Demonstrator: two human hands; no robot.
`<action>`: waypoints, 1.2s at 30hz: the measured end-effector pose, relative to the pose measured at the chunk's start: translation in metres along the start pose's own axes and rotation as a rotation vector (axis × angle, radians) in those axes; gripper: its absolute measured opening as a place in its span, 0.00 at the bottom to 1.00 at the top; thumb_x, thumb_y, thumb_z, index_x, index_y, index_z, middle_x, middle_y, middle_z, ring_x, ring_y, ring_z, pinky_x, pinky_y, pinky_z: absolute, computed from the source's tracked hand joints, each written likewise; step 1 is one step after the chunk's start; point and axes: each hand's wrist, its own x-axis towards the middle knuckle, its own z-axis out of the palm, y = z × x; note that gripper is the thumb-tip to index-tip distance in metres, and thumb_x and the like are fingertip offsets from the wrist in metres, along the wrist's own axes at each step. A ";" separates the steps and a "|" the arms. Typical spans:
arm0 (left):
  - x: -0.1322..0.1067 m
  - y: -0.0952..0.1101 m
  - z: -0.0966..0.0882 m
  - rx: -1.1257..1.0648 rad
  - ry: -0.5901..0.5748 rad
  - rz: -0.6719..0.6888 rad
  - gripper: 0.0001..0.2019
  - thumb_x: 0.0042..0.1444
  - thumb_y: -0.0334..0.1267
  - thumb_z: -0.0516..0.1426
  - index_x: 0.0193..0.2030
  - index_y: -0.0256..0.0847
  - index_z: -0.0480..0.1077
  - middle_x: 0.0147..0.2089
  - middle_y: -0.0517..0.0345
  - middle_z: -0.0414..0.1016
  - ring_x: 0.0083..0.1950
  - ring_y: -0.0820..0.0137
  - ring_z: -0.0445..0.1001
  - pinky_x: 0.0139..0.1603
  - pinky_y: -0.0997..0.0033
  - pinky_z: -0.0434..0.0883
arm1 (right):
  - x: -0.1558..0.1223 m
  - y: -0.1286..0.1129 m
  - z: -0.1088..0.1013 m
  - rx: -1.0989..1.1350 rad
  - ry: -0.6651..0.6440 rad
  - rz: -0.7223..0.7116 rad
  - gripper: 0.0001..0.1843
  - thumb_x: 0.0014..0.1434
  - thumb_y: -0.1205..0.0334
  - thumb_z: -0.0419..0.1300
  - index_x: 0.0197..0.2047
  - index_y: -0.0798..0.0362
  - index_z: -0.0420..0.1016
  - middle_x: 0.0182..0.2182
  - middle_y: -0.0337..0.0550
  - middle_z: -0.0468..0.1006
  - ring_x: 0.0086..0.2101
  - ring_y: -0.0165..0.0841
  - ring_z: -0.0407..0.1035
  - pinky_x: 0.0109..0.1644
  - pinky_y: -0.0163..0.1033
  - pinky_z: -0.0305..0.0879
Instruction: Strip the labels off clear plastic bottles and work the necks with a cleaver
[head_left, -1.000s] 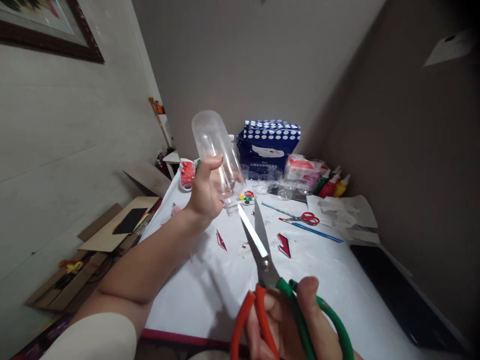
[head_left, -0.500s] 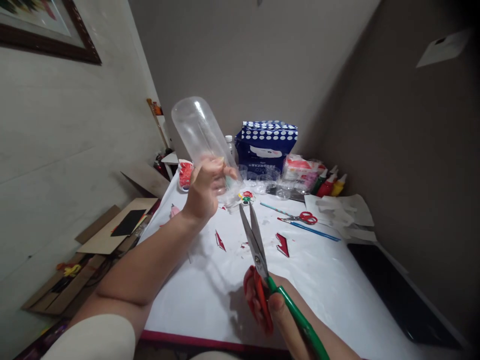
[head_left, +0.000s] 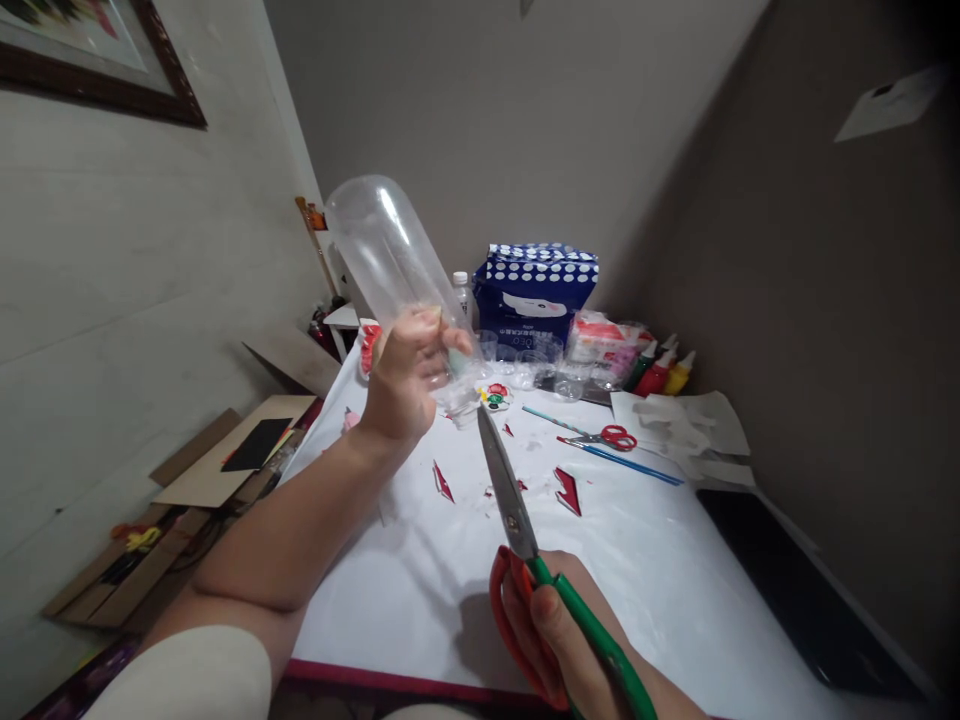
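Note:
My left hand (head_left: pixel 409 375) is wrapped round a clear plastic bottle (head_left: pixel 386 235), tilted with its rounded end up and to the left. The bottle's lower end is near the table and hard to make out. In my right hand (head_left: pixel 559 625) is a pair of scissors (head_left: pixel 508 480) with one green and one red handle. Their blades are closed together and point up toward the bottle's lower end, where contact cannot be told. Beyond the blade tips lies a small piece painted red, green and yellow (head_left: pixel 496 396). Red-and-white scraps (head_left: pixel 568 491) lie on the white-covered table (head_left: pixel 637 590).
Red-handled scissors (head_left: pixel 616 437) and blue brushes (head_left: pixel 637 467) lie to the right. Farther back stand a blue tissue pack (head_left: pixel 532 300), clear plastic cups (head_left: pixel 525 350) and paint bottles (head_left: pixel 654 375). A black flat slab (head_left: pixel 802 590) rests along the right side; cardboard (head_left: pixel 225 450) is at left.
The scissor blades have gone from apart to closed. My left hand and the bottle have shifted slightly up and left.

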 end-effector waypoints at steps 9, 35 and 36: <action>0.001 0.005 0.004 0.006 0.054 -0.070 0.16 0.44 0.51 0.56 0.30 0.38 0.67 0.29 0.55 0.71 0.28 0.70 0.68 0.24 0.73 0.59 | 0.008 0.000 0.014 0.075 0.032 -0.057 0.32 0.56 0.31 0.47 0.18 0.50 0.56 0.09 0.30 0.51 0.14 0.23 0.48 0.17 0.34 0.40; 0.011 -0.011 0.002 -0.140 -0.014 -0.018 0.16 0.47 0.52 0.58 0.33 0.40 0.70 0.29 0.56 0.73 0.36 0.61 0.76 0.32 0.65 0.70 | -0.004 -0.011 -0.007 -0.097 0.127 0.031 0.34 0.55 0.27 0.39 0.20 0.49 0.56 0.11 0.32 0.57 0.14 0.25 0.53 0.17 0.32 0.46; 0.012 -0.012 0.000 -0.123 -0.012 -0.021 0.17 0.46 0.53 0.58 0.33 0.40 0.70 0.29 0.56 0.73 0.35 0.61 0.76 0.32 0.64 0.70 | -0.006 -0.015 -0.015 -0.199 0.133 0.053 0.32 0.56 0.29 0.41 0.21 0.50 0.57 0.12 0.33 0.59 0.16 0.26 0.54 0.18 0.32 0.48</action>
